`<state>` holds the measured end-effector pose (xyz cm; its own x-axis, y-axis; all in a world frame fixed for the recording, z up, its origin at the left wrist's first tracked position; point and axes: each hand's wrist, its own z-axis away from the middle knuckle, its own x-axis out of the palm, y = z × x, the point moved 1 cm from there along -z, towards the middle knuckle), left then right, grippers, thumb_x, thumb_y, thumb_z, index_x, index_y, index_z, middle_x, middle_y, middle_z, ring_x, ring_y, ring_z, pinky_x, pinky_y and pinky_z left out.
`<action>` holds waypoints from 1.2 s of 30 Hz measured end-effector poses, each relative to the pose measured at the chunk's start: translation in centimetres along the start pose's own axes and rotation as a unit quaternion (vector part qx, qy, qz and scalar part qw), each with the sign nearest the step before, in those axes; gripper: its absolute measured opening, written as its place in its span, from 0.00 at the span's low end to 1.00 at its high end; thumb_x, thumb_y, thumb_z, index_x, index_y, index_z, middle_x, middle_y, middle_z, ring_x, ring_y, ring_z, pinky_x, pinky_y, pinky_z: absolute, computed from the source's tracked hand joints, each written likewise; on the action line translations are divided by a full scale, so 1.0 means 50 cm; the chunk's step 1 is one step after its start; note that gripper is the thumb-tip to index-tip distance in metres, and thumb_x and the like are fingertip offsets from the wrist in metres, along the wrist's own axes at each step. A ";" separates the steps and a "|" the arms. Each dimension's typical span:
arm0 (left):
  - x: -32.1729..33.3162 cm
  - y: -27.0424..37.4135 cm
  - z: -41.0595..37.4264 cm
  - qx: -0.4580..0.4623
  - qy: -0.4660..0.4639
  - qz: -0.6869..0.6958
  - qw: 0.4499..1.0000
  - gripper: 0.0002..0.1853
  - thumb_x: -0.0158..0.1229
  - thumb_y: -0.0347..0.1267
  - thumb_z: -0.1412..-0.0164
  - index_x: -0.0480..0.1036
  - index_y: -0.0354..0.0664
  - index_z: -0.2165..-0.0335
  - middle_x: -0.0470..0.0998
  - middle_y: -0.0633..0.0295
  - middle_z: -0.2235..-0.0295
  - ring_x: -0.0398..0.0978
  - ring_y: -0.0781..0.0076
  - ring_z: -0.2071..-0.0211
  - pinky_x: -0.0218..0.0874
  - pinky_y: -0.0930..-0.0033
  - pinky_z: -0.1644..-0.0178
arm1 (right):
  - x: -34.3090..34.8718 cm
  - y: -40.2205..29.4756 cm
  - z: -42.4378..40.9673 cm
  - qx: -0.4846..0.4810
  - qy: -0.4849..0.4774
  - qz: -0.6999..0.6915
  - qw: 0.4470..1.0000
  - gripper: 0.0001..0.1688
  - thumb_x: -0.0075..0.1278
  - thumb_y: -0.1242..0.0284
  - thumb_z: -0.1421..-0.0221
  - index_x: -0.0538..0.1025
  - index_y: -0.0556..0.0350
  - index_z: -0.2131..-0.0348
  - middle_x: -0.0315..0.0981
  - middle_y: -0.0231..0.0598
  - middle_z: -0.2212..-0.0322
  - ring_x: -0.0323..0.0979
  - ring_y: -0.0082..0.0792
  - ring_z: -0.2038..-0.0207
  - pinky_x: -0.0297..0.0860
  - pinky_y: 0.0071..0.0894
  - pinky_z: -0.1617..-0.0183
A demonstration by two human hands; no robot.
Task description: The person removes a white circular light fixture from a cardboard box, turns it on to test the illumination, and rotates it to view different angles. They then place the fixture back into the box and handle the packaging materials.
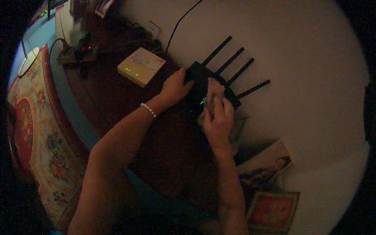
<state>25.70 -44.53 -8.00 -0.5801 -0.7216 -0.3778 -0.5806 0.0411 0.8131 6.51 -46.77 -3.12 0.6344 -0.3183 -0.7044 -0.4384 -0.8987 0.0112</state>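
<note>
A black Wi-Fi router point(195, 85) with several antennas stands against the pale wall, a green light glowing on it. My left hand point(175, 86), a beaded bracelet at its wrist, grips the router's left end. In my right hand point(218, 117) is a crumpled pinkish cloth point(215, 88), pressed on the router's top near the antennas. Left of the router lies a white network box point(141, 67) with lit green lights and a printed label.
A power strip point(77, 55) with a red light and cables lies at upper left. A photo print point(268, 167) and a framed picture point(273, 211) lean by the wall at lower right. A floral-upholstered seat point(55, 147) is at left.
</note>
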 end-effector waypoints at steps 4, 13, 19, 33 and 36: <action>0.000 -0.007 -0.014 -0.011 -0.012 0.002 1.000 0.22 0.52 0.39 0.42 0.65 0.36 0.53 0.74 0.41 0.63 0.72 0.42 0.59 0.63 0.50 0.55 | 0.033 -0.004 -0.051 -0.003 0.011 0.047 0.999 0.27 0.56 0.75 0.54 0.68 0.63 0.53 0.63 0.55 0.56 0.63 0.54 0.54 0.63 0.46 0.51; -0.032 0.034 -0.030 -0.044 -0.046 0.030 0.998 0.16 0.50 0.35 0.43 0.73 0.39 0.58 0.76 0.43 0.67 0.74 0.42 0.64 0.66 0.50 0.59 | 0.131 -0.048 -0.085 -0.076 -0.148 0.168 0.972 0.20 0.45 0.79 0.49 0.68 0.67 0.55 0.63 0.54 0.55 0.64 0.53 0.57 0.65 0.43 0.52; -0.045 0.024 -0.011 -0.093 -0.068 -0.051 0.992 0.15 0.50 0.36 0.44 0.72 0.37 0.62 0.76 0.43 0.69 0.74 0.42 0.64 0.66 0.48 0.59 | 0.059 -0.106 -0.032 -0.020 -0.312 -0.009 0.950 0.21 0.44 0.80 0.50 0.68 0.64 0.54 0.65 0.56 0.57 0.67 0.57 0.59 0.67 0.46 0.55; -0.037 0.018 0.005 -0.001 -0.060 -0.112 0.992 0.15 0.50 0.33 0.44 0.66 0.36 0.59 0.75 0.45 0.66 0.73 0.44 0.63 0.65 0.47 0.60 | -0.023 -0.165 0.088 -0.192 -0.375 -0.274 0.865 0.23 0.53 0.74 0.55 0.70 0.60 0.56 0.65 0.56 0.58 0.66 0.57 0.58 0.66 0.49 0.54; -0.034 0.021 0.021 0.005 -0.047 -0.114 0.992 0.17 0.51 0.33 0.44 0.65 0.35 0.58 0.75 0.45 0.64 0.73 0.45 0.62 0.66 0.48 0.60 | -0.087 -0.159 0.150 -0.184 -0.377 -0.274 0.866 0.26 0.53 0.74 0.55 0.70 0.55 0.53 0.65 0.53 0.58 0.67 0.54 0.60 0.67 0.48 0.59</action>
<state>25.48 -42.53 -6.96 -0.4832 -0.6454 -0.5916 -0.7081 -0.1093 0.6976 2.47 -35.98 -5.47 0.0272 0.3487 -0.9369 0.1170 -0.9319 -0.3434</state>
